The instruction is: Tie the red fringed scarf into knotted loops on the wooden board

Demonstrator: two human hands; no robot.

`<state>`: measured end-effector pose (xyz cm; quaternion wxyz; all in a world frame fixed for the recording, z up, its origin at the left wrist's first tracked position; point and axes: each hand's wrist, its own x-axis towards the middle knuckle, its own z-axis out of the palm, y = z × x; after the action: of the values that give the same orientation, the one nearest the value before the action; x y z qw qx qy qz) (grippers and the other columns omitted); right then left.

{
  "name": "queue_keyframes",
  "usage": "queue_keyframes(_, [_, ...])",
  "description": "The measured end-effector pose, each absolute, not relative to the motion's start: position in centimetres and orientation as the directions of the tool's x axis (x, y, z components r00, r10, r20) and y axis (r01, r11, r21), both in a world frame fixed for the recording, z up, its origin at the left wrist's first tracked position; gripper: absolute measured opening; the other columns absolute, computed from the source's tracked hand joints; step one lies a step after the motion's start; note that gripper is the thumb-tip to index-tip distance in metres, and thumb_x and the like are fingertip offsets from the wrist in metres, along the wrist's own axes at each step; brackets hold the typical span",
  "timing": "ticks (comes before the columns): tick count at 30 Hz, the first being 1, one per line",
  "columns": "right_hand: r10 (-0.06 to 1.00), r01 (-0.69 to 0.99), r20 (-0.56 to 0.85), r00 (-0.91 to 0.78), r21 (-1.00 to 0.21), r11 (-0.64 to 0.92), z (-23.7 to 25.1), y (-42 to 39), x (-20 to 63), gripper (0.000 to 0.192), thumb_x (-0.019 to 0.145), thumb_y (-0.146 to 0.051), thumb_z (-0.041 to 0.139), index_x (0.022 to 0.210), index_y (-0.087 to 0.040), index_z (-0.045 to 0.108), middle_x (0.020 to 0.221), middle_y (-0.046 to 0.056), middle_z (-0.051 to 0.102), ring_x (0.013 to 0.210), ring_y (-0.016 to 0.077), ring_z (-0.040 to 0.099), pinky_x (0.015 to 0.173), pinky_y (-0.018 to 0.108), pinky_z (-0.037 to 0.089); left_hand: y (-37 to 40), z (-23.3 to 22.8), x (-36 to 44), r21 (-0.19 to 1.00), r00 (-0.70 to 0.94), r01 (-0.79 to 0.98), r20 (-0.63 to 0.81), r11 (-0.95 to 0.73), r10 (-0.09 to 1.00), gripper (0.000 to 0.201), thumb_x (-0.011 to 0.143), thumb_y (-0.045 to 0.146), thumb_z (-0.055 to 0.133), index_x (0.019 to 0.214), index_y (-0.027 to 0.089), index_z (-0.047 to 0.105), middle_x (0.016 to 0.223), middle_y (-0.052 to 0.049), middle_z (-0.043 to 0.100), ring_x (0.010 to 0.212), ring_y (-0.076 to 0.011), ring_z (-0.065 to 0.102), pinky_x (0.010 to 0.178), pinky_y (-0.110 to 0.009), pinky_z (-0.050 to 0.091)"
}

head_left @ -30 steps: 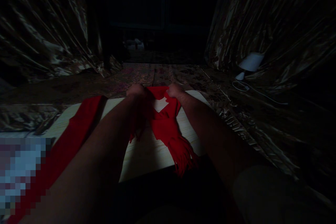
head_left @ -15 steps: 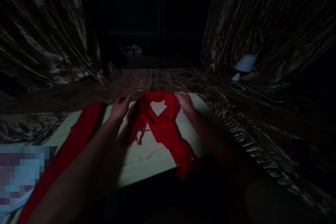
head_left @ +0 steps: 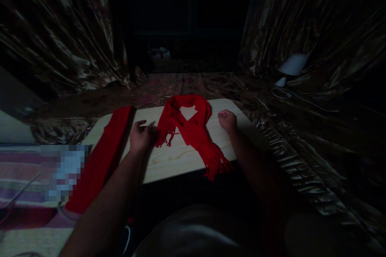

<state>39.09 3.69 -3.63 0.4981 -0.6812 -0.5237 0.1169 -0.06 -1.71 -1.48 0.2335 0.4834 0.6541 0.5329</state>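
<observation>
A red scarf (head_left: 200, 133) with fringed ends lies on a light wooden tabletop (head_left: 169, 164), curved into a loop with one end crossing over. The tassels of that end hang past the near edge. My left hand (head_left: 140, 134) is at the scarf's left side, thumb and fingers apart, holding nothing. To the right of the loop, apart from the cloth, my right hand (head_left: 228, 120) has its fingers curled in, and nothing shows in them. A long folded red cloth (head_left: 104, 156) lies left of my left hand, partly behind my forearm.
A white lamp (head_left: 293, 64) with a loose cord stands on the patterned floor covering at the right. Patterned curtains (head_left: 81, 36) hang on both sides. Striped fabric (head_left: 18, 168) and a blurred-out item (head_left: 68, 170) lie at the lower left. The room is dim.
My right hand has come off the scarf's upper right curve and moved right. My left hand has lowered and opened beside the fringe. The view has shifted, showing more on the left.
</observation>
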Motion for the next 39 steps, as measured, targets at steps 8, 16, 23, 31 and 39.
queue_keyframes(8, [0.845, 0.639, 0.369, 0.387, -0.768, 0.044, -3.5, 3.5, 39.2, 0.014, 0.076, -0.027, 0.057, 0.079, -0.023, 0.07, 0.071, 0.0, 0.072, 0.068, 0.0182, 0.065, 0.064, 0.026, 0.047, -1.9, -1.2, -0.2, 0.946, -0.447, 0.322, 0.185, -0.036, 0.875, 0.037, 0.077, 0.023, 0.06, 0.113, 0.016, 0.066, 0.09, -0.009, 0.072, 0.075, -0.0194, 0.07, 0.063, -0.027, 0.053])
queue_keyframes(16, [0.848, 0.643, 0.371, 0.378, -0.765, 0.048, -3.6, 3.6, 39.2, 0.014, 0.076, -0.028, 0.057, 0.079, -0.024, 0.07, 0.073, 0.001, 0.072, 0.068, 0.0185, 0.065, 0.065, 0.027, 0.048, -1.5, -1.7, -0.6, 0.918, -0.422, 0.395, 0.205, -0.024, 0.883, 0.029, 0.075, 0.027, 0.059, 0.1, 0.016, 0.07, 0.085, -0.008, 0.072, 0.072, -0.0197, 0.069, 0.063, -0.027, 0.052])
queue_keyframes(23, [0.85, 0.632, 0.372, 0.374, -0.773, 0.06, -3.6, 3.5, 39.2, 0.014, 0.076, -0.028, 0.057, 0.079, -0.023, 0.07, 0.073, 0.001, 0.072, 0.069, 0.0188, 0.066, 0.063, 0.027, 0.048, -1.0, -2.4, -1.0, 0.916, -0.426, 0.401, 0.209, -0.023, 0.88, 0.029, 0.074, 0.03, 0.062, 0.098, 0.017, 0.071, 0.085, -0.007, 0.072, 0.072, -0.0198, 0.069, 0.064, -0.028, 0.052])
queue_keyframes(31, [0.849, 0.656, 0.387, 0.361, -0.752, 0.064, -4.1, 4.0, 39.5, 0.014, 0.075, -0.028, 0.057, 0.079, -0.024, 0.07, 0.073, 0.0, 0.073, 0.068, 0.0184, 0.066, 0.064, 0.027, 0.048, -1.5, -1.6, -0.6, 0.911, -0.423, 0.411, 0.209, -0.018, 0.882, 0.025, 0.076, 0.03, 0.061, 0.094, 0.017, 0.071, 0.084, -0.007, 0.072, 0.072, -0.02, 0.066, 0.065, -0.028, 0.051])
queue_keyframes(39, [0.85, 0.636, 0.381, 0.365, -0.768, 0.071, -3.9, 3.8, 39.4, 0.015, 0.075, -0.029, 0.056, 0.078, -0.024, 0.069, 0.073, 0.0, 0.072, 0.069, 0.0184, 0.066, 0.065, 0.027, 0.048, -1.5, -1.4, -0.3, 0.924, -0.424, 0.383, 0.182, -0.007, 0.887, 0.021, 0.075, 0.03, 0.062, 0.09, 0.017, 0.07, 0.084, -0.007, 0.072, 0.072, -0.0192, 0.066, 0.069, -0.029, 0.052])
